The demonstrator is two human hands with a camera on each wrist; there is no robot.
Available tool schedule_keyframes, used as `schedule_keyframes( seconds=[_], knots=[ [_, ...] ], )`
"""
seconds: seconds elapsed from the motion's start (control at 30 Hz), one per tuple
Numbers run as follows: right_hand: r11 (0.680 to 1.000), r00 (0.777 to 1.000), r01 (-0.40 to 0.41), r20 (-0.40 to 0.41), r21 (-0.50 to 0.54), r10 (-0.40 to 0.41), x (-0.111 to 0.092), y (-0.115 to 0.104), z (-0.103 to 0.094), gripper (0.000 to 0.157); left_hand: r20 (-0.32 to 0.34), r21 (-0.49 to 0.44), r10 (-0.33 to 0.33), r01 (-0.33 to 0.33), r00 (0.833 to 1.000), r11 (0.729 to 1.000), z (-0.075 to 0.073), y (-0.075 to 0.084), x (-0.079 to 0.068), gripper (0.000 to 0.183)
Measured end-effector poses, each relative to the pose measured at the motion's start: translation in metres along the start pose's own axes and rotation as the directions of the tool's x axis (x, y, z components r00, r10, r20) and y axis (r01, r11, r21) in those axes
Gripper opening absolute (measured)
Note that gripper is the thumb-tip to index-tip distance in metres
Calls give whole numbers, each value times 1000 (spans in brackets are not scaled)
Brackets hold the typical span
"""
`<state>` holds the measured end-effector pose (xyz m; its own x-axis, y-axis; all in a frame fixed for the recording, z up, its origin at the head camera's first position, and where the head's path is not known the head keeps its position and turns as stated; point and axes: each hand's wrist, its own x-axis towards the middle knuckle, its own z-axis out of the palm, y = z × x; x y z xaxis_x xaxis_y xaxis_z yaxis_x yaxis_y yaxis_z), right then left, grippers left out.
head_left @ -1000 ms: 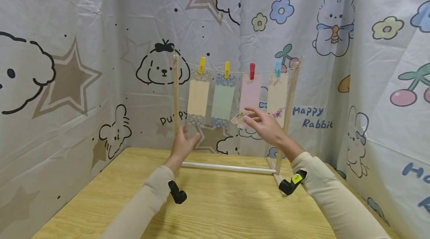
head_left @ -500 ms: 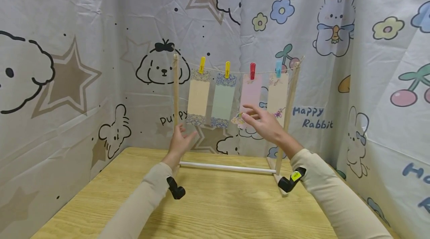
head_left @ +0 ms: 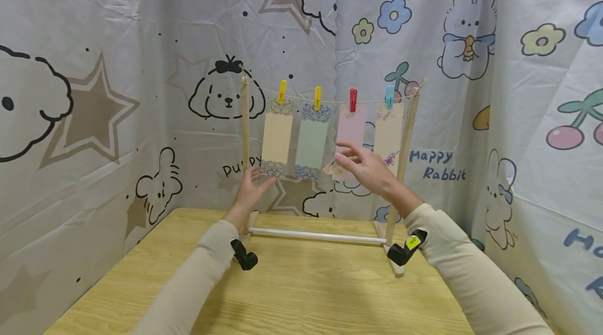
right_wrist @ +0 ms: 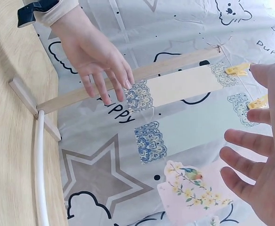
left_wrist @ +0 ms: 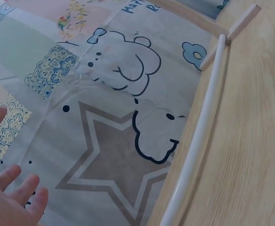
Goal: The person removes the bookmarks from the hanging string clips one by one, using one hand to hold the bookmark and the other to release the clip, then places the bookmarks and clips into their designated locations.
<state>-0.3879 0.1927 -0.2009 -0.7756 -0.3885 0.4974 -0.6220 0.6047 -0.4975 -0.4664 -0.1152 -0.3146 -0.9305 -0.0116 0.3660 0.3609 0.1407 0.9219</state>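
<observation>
Paper cards hang in a row by clothespins from a string. From left to right in the head view they are a cream card and a green card with lacy borders, a pink card and a beige card with flowers. Two clothespins are yellow, then come a red clothespin and a blue clothespin. My left hand, fingers spread, is beside the cream card's lower end and holds nothing. Loosely bent and holding nothing, my right hand overlaps the lower pink card.
A wooden stand carries the string between a left post and a right post. A white rod joins their feet low over the wooden table. Patterned cloth hangs behind and at both sides.
My left hand has shifted a little left and up, towards the left post. My right hand has risen slightly. The cards hang as before.
</observation>
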Motion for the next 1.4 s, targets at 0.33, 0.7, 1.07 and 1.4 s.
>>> schedule_keyframes(
  seconds=[0.33, 0.7, 1.07, 1.4],
  knots=[
    [1000, 999, -18, 28, 23, 18, 5, 0, -2, 61, 43, 6, -2, 2, 999, 1000, -2, -1, 3, 76],
    [999, 998, -27, 59, 33, 25, 15, -6, 6, 64, 66, -153, -64, 74, 996, 985, -3, 0, 8, 70],
    [1000, 999, -14, 43, 15, 13, 22, -8, 9, 64, -3, -242, -88, 85, 996, 967, -2, 9, 12, 65],
    [1000, 1000, -13, 19, 8, 13, 24, -8, 6, 64, -67, -263, -90, 70, 994, 962, 4, 16, 15, 40]
  ],
)
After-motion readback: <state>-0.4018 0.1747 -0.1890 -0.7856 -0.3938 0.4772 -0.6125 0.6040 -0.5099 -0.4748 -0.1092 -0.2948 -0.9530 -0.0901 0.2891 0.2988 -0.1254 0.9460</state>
